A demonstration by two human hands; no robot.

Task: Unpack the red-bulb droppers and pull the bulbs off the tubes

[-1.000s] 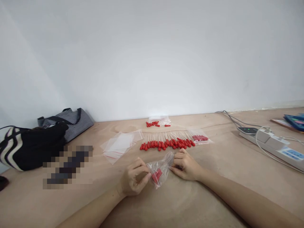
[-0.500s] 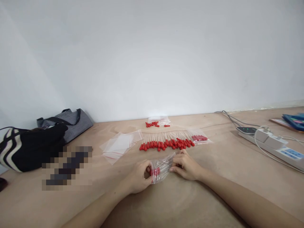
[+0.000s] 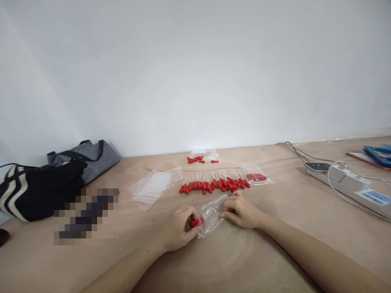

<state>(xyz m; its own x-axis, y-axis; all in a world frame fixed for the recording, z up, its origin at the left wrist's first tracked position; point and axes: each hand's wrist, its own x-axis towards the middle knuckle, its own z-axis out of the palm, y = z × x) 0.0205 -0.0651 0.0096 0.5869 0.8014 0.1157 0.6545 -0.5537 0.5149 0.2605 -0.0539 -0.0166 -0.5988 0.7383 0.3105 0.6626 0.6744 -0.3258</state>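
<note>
Between my two hands lies a clear zip bag, its red-lined mouth facing left. At that mouth a few red-tipped sticks show their bulb-shaped heads; how far their shafts reach into the bag is hard to make out. My left hand is closed around these heads, thumb and fingers by the bag's mouth. With bent fingers my right hand pinches the bag's other end. Just beyond, a row of red-tipped sticks is spread side by side, heads toward me.
A filled zip bag lies at the row's right end. Flat zip bags are piled to the left. Further back are small red pieces. A power strip is at right, a black bag at left.
The red heads have shifted left toward the bag's mouth and my left fingers. The bag looks flatter, and my right hand has moved slightly right.
</note>
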